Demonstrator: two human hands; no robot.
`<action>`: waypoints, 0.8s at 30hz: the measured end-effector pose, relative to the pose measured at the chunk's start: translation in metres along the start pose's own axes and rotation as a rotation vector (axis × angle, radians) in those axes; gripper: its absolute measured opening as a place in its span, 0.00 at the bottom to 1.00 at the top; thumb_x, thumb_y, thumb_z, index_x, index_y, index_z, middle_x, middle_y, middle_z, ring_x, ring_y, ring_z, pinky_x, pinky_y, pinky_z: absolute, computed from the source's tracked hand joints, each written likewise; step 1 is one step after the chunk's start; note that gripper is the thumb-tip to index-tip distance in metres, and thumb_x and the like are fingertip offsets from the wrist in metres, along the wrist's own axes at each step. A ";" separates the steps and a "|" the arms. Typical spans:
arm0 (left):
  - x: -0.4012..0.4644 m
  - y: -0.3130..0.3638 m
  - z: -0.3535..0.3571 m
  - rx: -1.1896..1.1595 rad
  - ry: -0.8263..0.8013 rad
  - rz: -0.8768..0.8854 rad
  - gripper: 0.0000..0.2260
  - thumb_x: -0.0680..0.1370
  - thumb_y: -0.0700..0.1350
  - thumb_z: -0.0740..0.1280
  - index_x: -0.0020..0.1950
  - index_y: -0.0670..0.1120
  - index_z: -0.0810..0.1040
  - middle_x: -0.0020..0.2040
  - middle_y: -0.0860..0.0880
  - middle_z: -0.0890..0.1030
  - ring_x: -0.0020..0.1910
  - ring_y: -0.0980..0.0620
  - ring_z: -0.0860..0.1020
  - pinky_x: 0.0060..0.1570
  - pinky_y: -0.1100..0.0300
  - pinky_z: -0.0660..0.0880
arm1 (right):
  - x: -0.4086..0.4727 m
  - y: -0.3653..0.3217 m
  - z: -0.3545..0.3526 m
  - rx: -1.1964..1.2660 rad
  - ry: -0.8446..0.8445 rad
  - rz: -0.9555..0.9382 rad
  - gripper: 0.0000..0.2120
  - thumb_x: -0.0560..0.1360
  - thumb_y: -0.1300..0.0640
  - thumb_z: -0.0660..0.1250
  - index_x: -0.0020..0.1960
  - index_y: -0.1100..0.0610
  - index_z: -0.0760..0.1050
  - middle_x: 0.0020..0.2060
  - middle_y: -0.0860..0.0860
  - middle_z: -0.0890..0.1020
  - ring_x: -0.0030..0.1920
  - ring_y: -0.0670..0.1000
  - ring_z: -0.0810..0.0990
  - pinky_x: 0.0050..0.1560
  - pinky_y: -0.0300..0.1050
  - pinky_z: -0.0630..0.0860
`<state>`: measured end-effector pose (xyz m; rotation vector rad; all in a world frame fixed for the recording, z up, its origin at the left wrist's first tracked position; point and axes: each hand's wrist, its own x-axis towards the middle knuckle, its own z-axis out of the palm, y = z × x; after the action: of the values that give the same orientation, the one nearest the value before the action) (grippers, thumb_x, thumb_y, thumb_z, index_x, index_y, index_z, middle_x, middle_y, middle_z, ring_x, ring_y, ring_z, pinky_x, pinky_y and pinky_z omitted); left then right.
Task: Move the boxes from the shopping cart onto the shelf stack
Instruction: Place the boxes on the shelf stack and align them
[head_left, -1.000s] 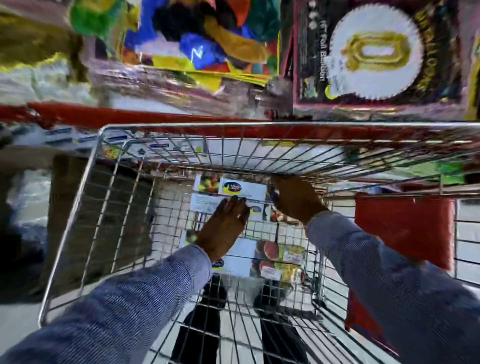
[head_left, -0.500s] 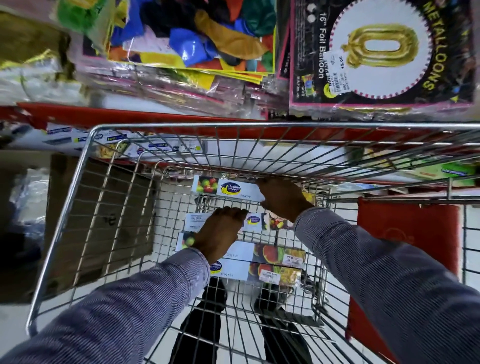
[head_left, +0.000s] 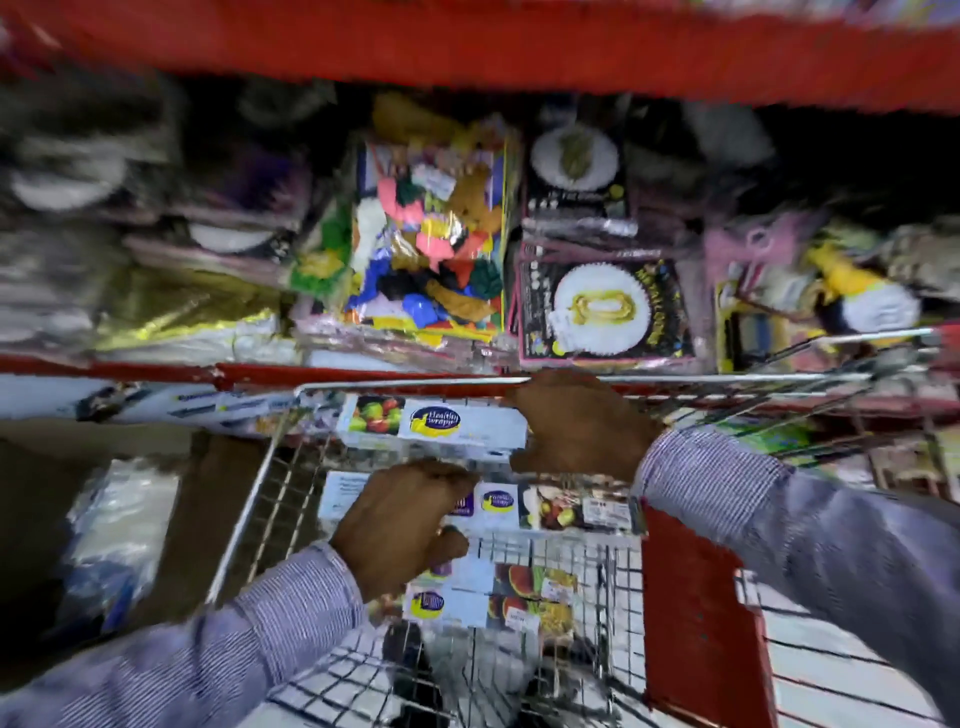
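Long white wrap boxes with fruit pictures lie in the wire shopping cart (head_left: 249, 514). My right hand (head_left: 582, 431) grips the right end of the top box (head_left: 431, 423), lifted to the cart's far rim. My left hand (head_left: 400, 519) is closed on a second box (head_left: 550, 506) just below it. More boxes (head_left: 493, 592) stay on the cart floor. Beyond the rim, a stack of similar boxes (head_left: 208, 405) sits on the lower shelf at the left.
The red shelf edge (head_left: 363, 371) runs just behind the cart. Above it lie balloon packs (head_left: 431, 249) and a foil balloon card (head_left: 602, 306). A red cart flap (head_left: 696, 597) hangs at the right. A brown carton (head_left: 218, 499) stands left of the cart.
Both hands have risen with their boxes, the top one up to the cart's far rim. The view has tilted up, showing more of the shelves.
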<state>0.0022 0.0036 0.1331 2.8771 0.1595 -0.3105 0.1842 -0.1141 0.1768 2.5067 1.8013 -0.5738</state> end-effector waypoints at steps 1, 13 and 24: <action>-0.005 0.003 -0.019 0.009 0.028 0.005 0.29 0.62 0.57 0.73 0.62 0.54 0.78 0.51 0.51 0.86 0.47 0.47 0.84 0.36 0.58 0.79 | -0.007 -0.007 -0.026 -0.006 0.024 -0.003 0.25 0.70 0.43 0.72 0.61 0.55 0.76 0.55 0.56 0.82 0.57 0.59 0.79 0.52 0.48 0.74; -0.020 0.036 -0.271 0.030 0.513 0.109 0.30 0.59 0.62 0.66 0.63 0.63 0.73 0.53 0.60 0.85 0.50 0.57 0.81 0.35 0.65 0.68 | -0.073 -0.049 -0.305 -0.182 0.351 0.019 0.19 0.66 0.43 0.75 0.50 0.54 0.82 0.39 0.52 0.83 0.42 0.56 0.83 0.42 0.48 0.81; 0.036 0.027 -0.361 -0.080 0.593 0.102 0.27 0.62 0.56 0.75 0.61 0.59 0.80 0.56 0.60 0.84 0.54 0.59 0.80 0.47 0.69 0.70 | -0.028 0.005 -0.381 -0.088 0.406 0.139 0.17 0.69 0.56 0.78 0.56 0.59 0.80 0.51 0.59 0.86 0.44 0.58 0.86 0.47 0.55 0.84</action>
<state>0.1120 0.0708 0.4735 2.7945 0.1223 0.5611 0.2915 -0.0605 0.5396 2.8096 1.6851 0.0244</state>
